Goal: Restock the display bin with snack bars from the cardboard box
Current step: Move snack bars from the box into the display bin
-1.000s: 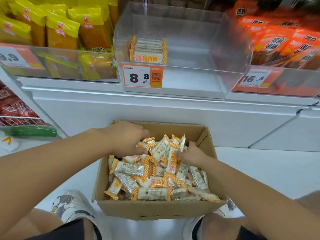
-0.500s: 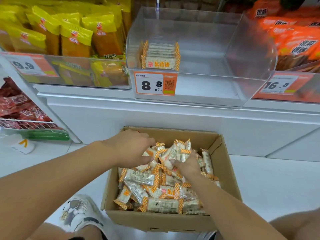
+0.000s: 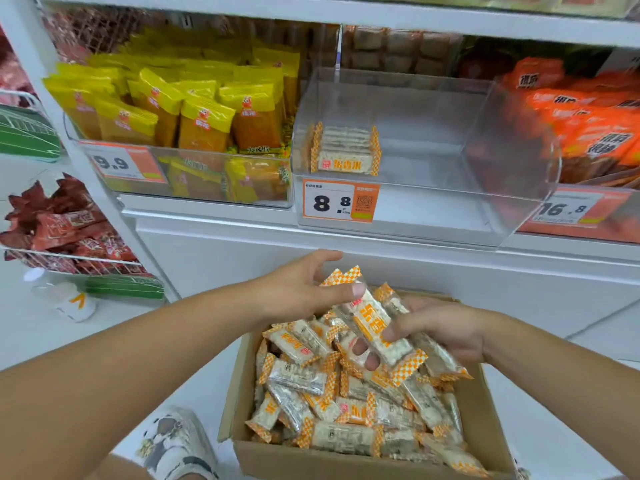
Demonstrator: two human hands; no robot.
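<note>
A: Step shown? 
B: Both hands lift snack bars [image 3: 375,332] above the cardboard box [image 3: 346,462]; right hand [image 3: 440,330] curls under the bundle, left hand [image 3: 298,292] pinches its far end. Keeping them level should help.

A: Containers? 
B: Box full; display bin [image 3: 415,216], above box, holds one small stack [image 3: 344,150].
</note>
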